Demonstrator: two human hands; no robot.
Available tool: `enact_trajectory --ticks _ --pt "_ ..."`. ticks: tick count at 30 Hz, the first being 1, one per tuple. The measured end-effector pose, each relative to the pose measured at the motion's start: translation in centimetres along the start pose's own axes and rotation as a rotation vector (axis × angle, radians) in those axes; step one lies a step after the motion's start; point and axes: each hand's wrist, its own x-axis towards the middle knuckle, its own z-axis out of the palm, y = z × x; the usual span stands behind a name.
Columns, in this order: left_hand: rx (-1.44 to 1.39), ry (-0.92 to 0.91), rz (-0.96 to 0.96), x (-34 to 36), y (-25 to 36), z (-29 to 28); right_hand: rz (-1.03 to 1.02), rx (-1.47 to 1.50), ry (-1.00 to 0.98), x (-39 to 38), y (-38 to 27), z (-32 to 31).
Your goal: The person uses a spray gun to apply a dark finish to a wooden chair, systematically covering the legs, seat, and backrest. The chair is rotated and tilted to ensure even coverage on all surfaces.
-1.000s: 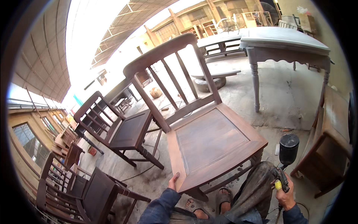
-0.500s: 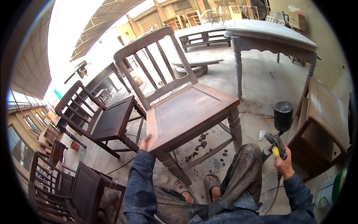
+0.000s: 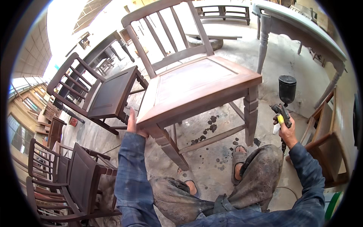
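A reddish-brown wooden chair point(image 3: 189, 87) with a slatted back stands before me, its panelled seat catching bright light. My left hand point(image 3: 133, 125) holds the near left corner of its seat. The thumb points up beside the edge, while the other fingers are partly hidden under the seat. In my right hand point(image 3: 288, 130) is a spray gun point(image 3: 281, 111), fingers wrapped round its grip, with a black paint cup point(image 3: 287, 90) on top. The gun is to the right of the chair, apart from it.
A dark chair point(image 3: 111, 92) stands to the left, and more dark chairs point(image 3: 85, 174) crowd the lower left. A grey table point(image 3: 302, 41) is at the far right, with a brown wooden piece point(image 3: 329, 147) nearer. Dark spots point(image 3: 206, 132) mark the concrete floor.
My view has shifted, and the chair shows higher in it. My left thumb has come off the seat top to beside its edge. The spray gun stays in my right hand.
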Motion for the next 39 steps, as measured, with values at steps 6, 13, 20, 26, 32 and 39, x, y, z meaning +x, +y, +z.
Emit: enact_trajectory --ticks 6,13,20,26,32,39 --pt "0.323 0.097 0.764 1.6 -7.3 -9.8 0.082 -0.051 -0.001 2.4 3.8 4.0" --pt "0.691 0.329 0.738 2.3 -5.7 -3.6 0.170 -0.011 0.021 6.1 9.3 5.1" --pt "0.789 0.482 0.814 4.0 -2.8 -0.3 0.131 0.011 0.001 12.7 9.9 8.8" --pt "0.679 0.451 0.745 5.1 -0.3 -0.3 -0.146 0.043 -0.119 18.4 13.0 11.7" --pt "0.645 0.500 0.707 5.5 0.3 2.6 -0.085 0.152 -0.191 21.5 13.9 14.4" --pt "0.553 0.582 0.734 6.1 -0.2 1.6 -0.137 0.132 -0.421 24.4 22.0 12.7"
